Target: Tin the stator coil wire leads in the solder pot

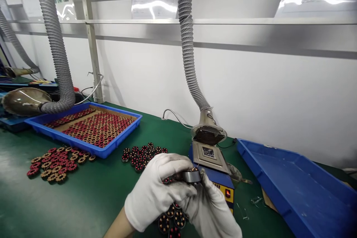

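In the lower middle, my left hand, in a white glove, has its fingers closed around a small round motor part. The part has a smooth grey metal rim and copper-coloured windings showing at its top. My right hand, also gloved, grips the same part from the other side. Both hands are just in front of a blue solder pot with a square silvery opening. Below and between my wrists lie several black-rimmed round motor parts, partly covered by the gloves. More of them are grouped behind my left hand.
A fume hood on a grey hose hangs over the pot. At left, a blue tray holds rows of red and tan stators, with a loose pile before it. Another blue tray stands at right, near small wire scraps.
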A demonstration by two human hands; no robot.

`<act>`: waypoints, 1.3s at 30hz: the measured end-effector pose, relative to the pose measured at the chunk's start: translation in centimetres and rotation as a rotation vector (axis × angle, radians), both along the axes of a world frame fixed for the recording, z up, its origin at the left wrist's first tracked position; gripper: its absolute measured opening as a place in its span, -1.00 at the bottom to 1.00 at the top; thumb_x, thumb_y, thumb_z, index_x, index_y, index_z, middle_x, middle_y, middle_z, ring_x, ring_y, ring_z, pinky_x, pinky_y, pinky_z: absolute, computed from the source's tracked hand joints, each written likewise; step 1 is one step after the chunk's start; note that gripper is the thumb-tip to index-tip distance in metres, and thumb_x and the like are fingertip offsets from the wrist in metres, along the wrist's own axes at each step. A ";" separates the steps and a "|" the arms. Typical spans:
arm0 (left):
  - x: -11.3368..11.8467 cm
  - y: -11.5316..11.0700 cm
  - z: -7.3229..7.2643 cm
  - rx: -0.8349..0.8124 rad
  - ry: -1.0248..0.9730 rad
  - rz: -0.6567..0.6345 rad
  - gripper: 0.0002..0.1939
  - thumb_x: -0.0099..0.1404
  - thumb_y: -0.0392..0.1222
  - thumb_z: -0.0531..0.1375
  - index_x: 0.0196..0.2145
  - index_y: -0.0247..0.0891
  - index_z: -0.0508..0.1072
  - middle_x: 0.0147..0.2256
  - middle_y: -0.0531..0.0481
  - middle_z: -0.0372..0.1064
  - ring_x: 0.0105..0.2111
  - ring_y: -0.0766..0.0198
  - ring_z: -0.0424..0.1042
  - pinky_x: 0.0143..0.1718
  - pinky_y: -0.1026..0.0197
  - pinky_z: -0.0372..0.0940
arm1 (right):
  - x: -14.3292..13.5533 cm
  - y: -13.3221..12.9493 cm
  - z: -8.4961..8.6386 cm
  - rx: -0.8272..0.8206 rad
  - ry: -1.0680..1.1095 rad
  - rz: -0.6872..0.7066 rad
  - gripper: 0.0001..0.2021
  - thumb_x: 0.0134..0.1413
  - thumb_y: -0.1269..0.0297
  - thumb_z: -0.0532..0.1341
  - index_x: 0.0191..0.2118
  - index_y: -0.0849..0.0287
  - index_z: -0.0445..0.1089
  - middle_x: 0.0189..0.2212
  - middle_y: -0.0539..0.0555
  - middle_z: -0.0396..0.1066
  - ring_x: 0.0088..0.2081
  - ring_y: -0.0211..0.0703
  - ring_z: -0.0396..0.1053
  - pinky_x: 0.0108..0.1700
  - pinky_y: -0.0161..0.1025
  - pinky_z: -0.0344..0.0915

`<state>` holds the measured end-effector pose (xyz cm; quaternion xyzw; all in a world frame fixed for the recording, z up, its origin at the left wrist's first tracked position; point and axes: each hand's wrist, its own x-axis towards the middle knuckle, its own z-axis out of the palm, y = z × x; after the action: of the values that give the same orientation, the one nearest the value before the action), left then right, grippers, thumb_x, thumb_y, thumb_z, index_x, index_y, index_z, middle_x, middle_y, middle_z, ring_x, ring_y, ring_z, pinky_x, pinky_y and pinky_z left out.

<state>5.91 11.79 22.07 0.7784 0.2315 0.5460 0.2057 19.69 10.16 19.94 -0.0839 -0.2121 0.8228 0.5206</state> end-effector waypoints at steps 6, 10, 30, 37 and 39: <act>0.1 0.1 -0.7 -0.108 -0.131 -0.020 -0.83 0.17 -0.32 0.13 -0.27 -0.21 0.46 -0.25 -0.04 0.41 -0.20 0.18 0.37 -0.15 0.21 0.30 | -0.2 -0.2 -0.2 -0.015 -0.161 -0.083 -0.77 -0.13 0.20 0.32 -0.27 0.10 0.44 -0.29 0.03 0.49 -0.32 -0.22 0.40 -0.24 -0.22 0.35; -0.2 -0.1 -0.8 -0.285 -0.387 -0.003 -0.85 0.16 -0.35 0.09 -0.42 -0.25 0.46 -0.37 -0.02 0.43 -0.29 0.22 0.40 -0.26 0.30 0.33 | 0.0 -0.5 -0.4 0.003 -0.290 -0.190 -0.71 -0.19 0.24 0.35 -0.23 0.08 0.43 -0.24 0.07 0.48 -0.22 -0.11 0.42 -0.13 -0.08 0.33; -0.4 0.2 -0.4 -0.502 -0.269 -0.228 -0.78 0.04 -0.44 0.16 -0.36 -0.27 0.51 -0.25 -0.06 0.42 -0.27 0.21 0.41 -0.28 0.34 0.34 | -0.8 -0.5 0.2 0.074 -0.283 -0.238 -0.73 -0.20 0.30 0.35 -0.26 0.05 0.44 -0.24 0.04 0.48 -0.21 -0.11 0.42 -0.09 -0.11 0.30; -1.2 0.4 -0.7 -0.365 -0.530 -0.014 -0.81 0.15 -0.40 0.12 -0.40 -0.20 0.49 -0.29 0.03 0.43 -0.17 0.22 0.38 -0.14 0.34 0.30 | 0.3 -0.3 -0.6 0.034 -0.141 -0.046 -0.73 -0.09 0.16 0.28 -0.21 0.12 0.45 -0.26 0.10 0.50 -0.29 -0.11 0.45 -0.20 -0.14 0.33; -1.4 0.0 -0.5 -0.387 -0.370 0.010 -0.75 0.11 -0.40 0.19 -0.28 -0.11 0.47 -0.17 0.06 0.39 -0.11 0.25 0.34 -0.09 0.37 0.26 | 0.4 -0.3 -0.4 0.074 -0.080 0.016 -0.73 -0.05 0.13 0.25 -0.22 0.13 0.45 -0.24 0.11 0.50 -0.25 -0.08 0.44 -0.16 -0.11 0.31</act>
<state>4.50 11.83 21.59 0.6105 0.2938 0.6257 0.3868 20.13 9.82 19.54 -0.0960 -0.2636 0.8144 0.5079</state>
